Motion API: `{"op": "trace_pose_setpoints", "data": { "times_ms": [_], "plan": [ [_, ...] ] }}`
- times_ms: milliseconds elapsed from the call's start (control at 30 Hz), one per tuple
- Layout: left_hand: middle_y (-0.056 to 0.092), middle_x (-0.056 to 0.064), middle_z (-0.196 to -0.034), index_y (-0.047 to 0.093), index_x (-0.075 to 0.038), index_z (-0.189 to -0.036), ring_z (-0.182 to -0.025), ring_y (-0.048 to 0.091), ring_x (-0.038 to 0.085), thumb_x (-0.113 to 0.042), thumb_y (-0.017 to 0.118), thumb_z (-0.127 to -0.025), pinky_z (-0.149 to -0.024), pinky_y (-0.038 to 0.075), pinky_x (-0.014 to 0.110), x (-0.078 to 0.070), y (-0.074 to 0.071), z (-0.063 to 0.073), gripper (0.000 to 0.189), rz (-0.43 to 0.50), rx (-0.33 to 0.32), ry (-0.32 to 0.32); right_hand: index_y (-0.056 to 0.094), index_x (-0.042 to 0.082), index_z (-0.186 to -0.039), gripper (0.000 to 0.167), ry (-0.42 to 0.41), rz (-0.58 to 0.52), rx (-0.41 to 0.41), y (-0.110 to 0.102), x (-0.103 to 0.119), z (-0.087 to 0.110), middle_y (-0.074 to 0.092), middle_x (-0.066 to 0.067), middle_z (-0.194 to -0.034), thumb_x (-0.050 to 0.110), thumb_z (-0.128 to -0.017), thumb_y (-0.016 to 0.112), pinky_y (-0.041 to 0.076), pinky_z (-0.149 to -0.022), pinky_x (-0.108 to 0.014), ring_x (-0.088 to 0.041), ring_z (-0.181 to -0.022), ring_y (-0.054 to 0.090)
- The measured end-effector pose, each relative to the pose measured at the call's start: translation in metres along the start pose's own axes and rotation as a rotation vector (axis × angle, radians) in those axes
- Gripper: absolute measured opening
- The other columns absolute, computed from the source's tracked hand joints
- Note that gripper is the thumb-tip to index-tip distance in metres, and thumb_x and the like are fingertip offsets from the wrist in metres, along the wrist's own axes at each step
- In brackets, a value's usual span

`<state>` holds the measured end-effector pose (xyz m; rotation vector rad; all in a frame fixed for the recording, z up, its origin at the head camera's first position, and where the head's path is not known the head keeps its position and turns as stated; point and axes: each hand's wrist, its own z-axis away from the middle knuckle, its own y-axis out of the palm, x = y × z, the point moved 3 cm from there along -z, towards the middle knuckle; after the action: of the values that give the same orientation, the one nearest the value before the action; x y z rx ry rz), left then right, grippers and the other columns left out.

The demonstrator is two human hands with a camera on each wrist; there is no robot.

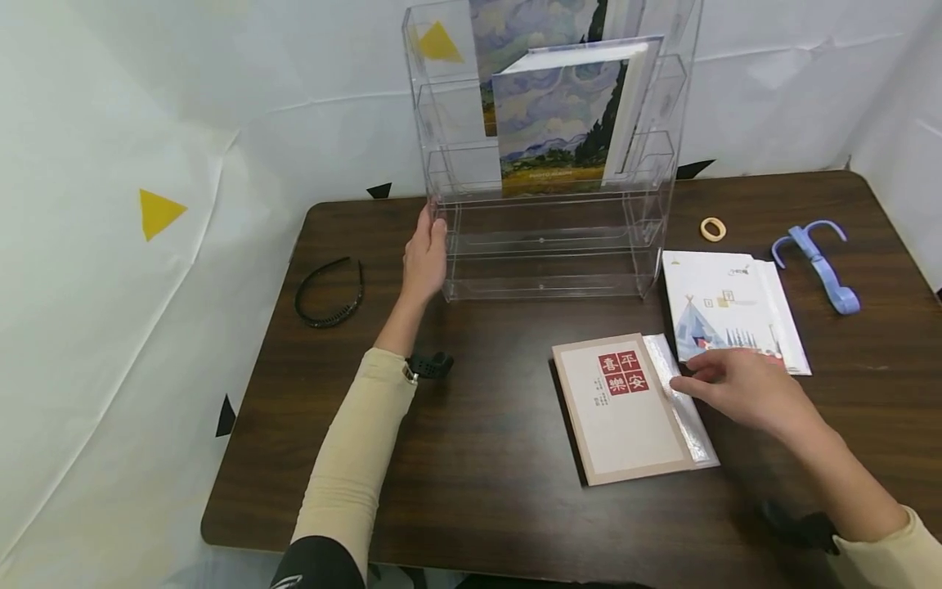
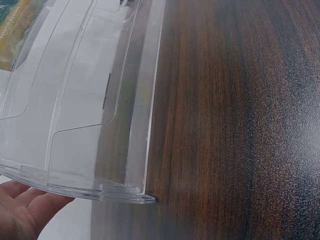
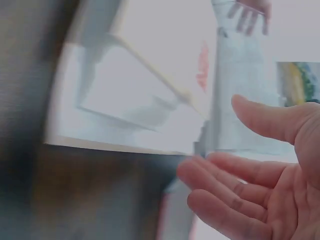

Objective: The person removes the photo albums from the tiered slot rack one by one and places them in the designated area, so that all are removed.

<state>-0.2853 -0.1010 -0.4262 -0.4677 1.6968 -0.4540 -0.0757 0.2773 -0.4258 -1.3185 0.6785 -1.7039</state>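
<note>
My left hand (image 1: 425,263) rests against the left side of a clear plastic display rack (image 1: 540,289); in the left wrist view its fingers (image 2: 47,205) touch the side panel. A photo album (image 1: 555,131) with a painted landscape cover stands in the rack, with a similar picture behind it. My right hand (image 1: 751,391) hovers by the right edge of a beige book (image 1: 636,446) with red characters, which lies over a shiny silvery-white item (image 1: 688,417). In the right wrist view the thumb and fingers are spread, with nothing between them.
White booklets (image 1: 706,286) with a tent picture lie beyond my right hand. A wooden-coloured ring (image 1: 712,229) and a blue folding hanger (image 1: 820,266) are at the back right. A black headband (image 1: 329,321) lies on the left of the brown table (image 1: 486,458).
</note>
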Motion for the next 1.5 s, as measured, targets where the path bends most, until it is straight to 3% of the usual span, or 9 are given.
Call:
{"op": "trace_pose_setpoints", "data": {
  "times_ms": [167, 367, 433, 600, 800, 1033, 1167, 1367, 1500],
  "plan": [
    [0.049, 0.008, -0.146, 0.029, -0.023, -0.156, -0.132, 0.046, 0.032, -0.038, 0.030, -0.107, -0.103, 0.036, 0.054, 0.002, 0.000, 0.001, 0.051, -0.008, -0.003, -0.007, 0.066, -0.006, -0.115, 0.054, -0.050, -0.067, -0.100, -0.023, 0.018, -0.009, 0.070, -0.021, -0.097, 0.040, -0.087, 0.074, 0.051, -0.060, -0.038, -0.037, -0.086, 0.067],
    [0.048, 0.009, -0.147, 0.028, -0.022, -0.156, -0.132, 0.046, 0.031, -0.039, 0.029, -0.107, -0.103, 0.035, 0.054, 0.001, -0.001, 0.000, 0.052, 0.000, -0.007, 0.004, 0.062, 0.002, -0.127, 0.045, -0.164, -0.208, -0.382, -0.061, 0.044, -0.036, 0.068, -0.020, -0.113, 0.027, -0.091, 0.072, 0.043, -0.065, -0.016, -0.037, -0.099, 0.066],
    [0.048, 0.009, -0.147, 0.028, -0.021, -0.156, -0.133, 0.045, 0.031, -0.039, 0.030, -0.107, -0.104, 0.035, 0.054, 0.000, -0.001, 0.000, 0.052, 0.001, -0.003, 0.004, 0.060, 0.006, -0.132, 0.046, -0.195, -0.267, -0.464, -0.074, 0.053, -0.047, 0.067, -0.017, -0.118, 0.024, -0.092, 0.071, 0.041, -0.071, -0.011, -0.031, -0.104, 0.066],
    [0.048, 0.011, -0.147, 0.029, -0.020, -0.156, -0.133, 0.045, 0.032, -0.037, 0.030, -0.107, -0.104, 0.034, 0.054, 0.000, 0.000, -0.001, 0.051, 0.009, 0.002, -0.001, 0.055, 0.009, -0.139, 0.050, -0.267, -0.400, -0.589, -0.100, 0.077, -0.079, 0.064, -0.012, -0.128, 0.016, -0.092, 0.070, 0.046, -0.089, -0.017, -0.011, -0.112, 0.062],
    [0.050, 0.011, -0.145, 0.029, -0.021, -0.156, -0.131, 0.046, 0.032, -0.037, 0.030, -0.107, -0.103, 0.035, 0.055, 0.003, 0.003, -0.001, 0.052, 0.001, 0.003, -0.005, 0.043, 0.009, -0.148, 0.062, -0.300, -0.523, -0.601, -0.116, 0.101, -0.112, 0.052, -0.010, -0.142, 0.009, -0.091, 0.068, 0.044, -0.099, -0.030, -0.017, -0.127, 0.053],
    [0.049, 0.012, -0.146, 0.030, -0.019, -0.155, -0.131, 0.047, 0.033, -0.037, 0.031, -0.107, -0.102, 0.036, 0.056, 0.003, 0.002, -0.001, 0.052, 0.014, -0.011, 0.024, 0.039, 0.007, -0.149, 0.068, -0.262, -0.727, -0.626, -0.125, 0.117, -0.137, 0.048, -0.010, -0.144, 0.004, -0.088, 0.069, 0.043, -0.101, -0.030, -0.016, -0.130, 0.050],
    [0.049, 0.010, -0.146, 0.030, -0.020, -0.155, -0.131, 0.047, 0.032, -0.038, 0.030, -0.107, -0.102, 0.036, 0.055, 0.003, 0.002, -0.001, 0.052, 0.007, -0.008, 0.016, 0.040, 0.010, -0.149, 0.072, -0.247, -0.689, -0.658, -0.128, 0.121, -0.144, 0.049, -0.011, -0.141, 0.006, -0.086, 0.073, 0.041, -0.103, -0.031, -0.017, -0.129, 0.050],
    [0.049, 0.011, -0.146, 0.030, -0.018, -0.155, -0.131, 0.046, 0.032, -0.037, 0.030, -0.107, -0.102, 0.036, 0.055, 0.002, 0.001, 0.000, 0.052, 0.007, -0.003, 0.017, 0.039, 0.018, -0.150, 0.078, -0.204, -0.598, -0.634, -0.132, 0.126, -0.151, 0.048, -0.007, -0.132, 0.013, -0.083, 0.078, 0.039, -0.105, -0.031, -0.017, -0.124, 0.048],
    [0.048, 0.013, -0.147, 0.029, -0.016, -0.155, -0.132, 0.046, 0.033, -0.037, 0.030, -0.107, -0.103, 0.035, 0.055, 0.001, 0.000, 0.000, 0.052, 0.008, -0.001, 0.022, 0.041, 0.012, -0.144, 0.075, -0.178, -0.510, -0.593, -0.133, 0.129, -0.156, 0.041, -0.007, -0.130, 0.020, -0.081, 0.081, 0.041, -0.103, -0.031, -0.017, -0.118, 0.046]
  ]
}}
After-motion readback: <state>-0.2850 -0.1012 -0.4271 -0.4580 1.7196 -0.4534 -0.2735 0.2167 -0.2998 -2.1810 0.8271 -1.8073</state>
